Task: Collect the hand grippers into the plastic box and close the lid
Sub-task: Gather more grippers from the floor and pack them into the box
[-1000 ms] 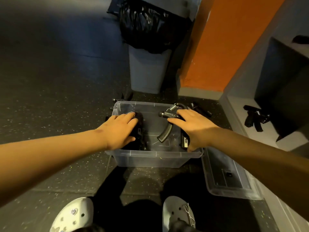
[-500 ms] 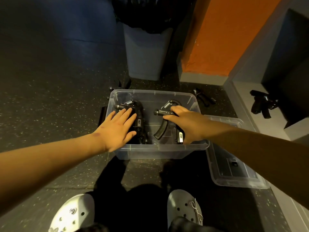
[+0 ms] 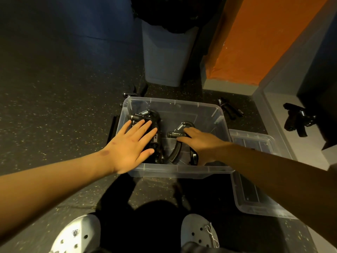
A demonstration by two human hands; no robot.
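A clear plastic box (image 3: 175, 170) stands on the dark floor in front of my feet. Inside it on the left lies a pile of black hand grippers (image 3: 155, 117), and my left hand (image 3: 133, 147) rests flat on them with straight fingers. My right hand (image 3: 202, 145) reaches into the box's right half and grips a black hand gripper with a steel spring (image 3: 176, 152) by one handle; the other handle sticks out toward me. The clear lid (image 3: 259, 181) lies on the floor right of the box.
Another hand gripper (image 3: 229, 108) lies on the floor behind the box's right corner, one more (image 3: 135, 92) behind its left corner. More grippers (image 3: 297, 119) sit on a low grey shelf at right. A grey bin (image 3: 167, 57) stands behind the box beside an orange wall (image 3: 255, 39).
Both hands have sunk lower into the box. My right hand has brought its gripper down to the box floor, and my left hand has flattened onto the pile.
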